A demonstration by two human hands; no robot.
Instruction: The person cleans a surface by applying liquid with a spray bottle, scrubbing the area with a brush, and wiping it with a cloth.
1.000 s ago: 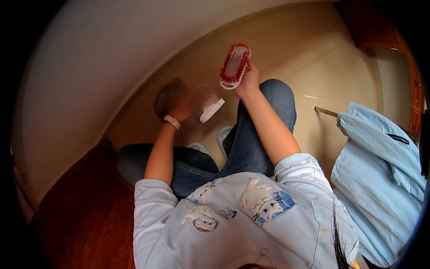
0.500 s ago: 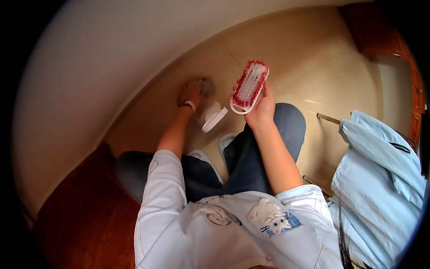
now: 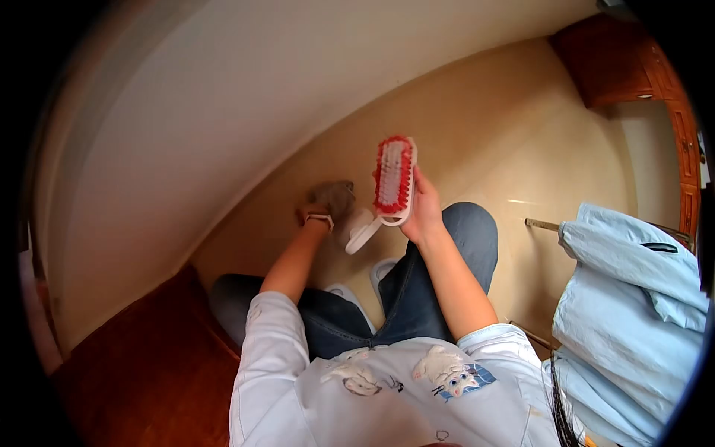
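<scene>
In my right hand [image 3: 423,212] is a white-backed scrub brush [image 3: 393,177] with red bristles around white ones, its bristle side turned up toward me and its looped end down. My left hand [image 3: 316,211], with a light band at the wrist, is low near the floor by the wall, closed on a crumpled grey cloth [image 3: 335,195]; its fingers are partly hidden and blurred. Between the hands is a white object [image 3: 362,232] with a flat, thick edge, close to the brush's looped end. Its kind is unclear.
A pale wall [image 3: 194,97] curves along the left, above the tan floor [image 3: 477,127]. Light-blue fabric [image 3: 625,298] hangs over a rod at the right. Red-brown wooden furniture [image 3: 607,59] stands at the far right, and a dark red wooden surface [image 3: 141,357] lies at lower left.
The view has tilted, so everything sits lower. The brush has turned more upright and come closer to the white object. More of the grey cloth shows beside my left hand.
</scene>
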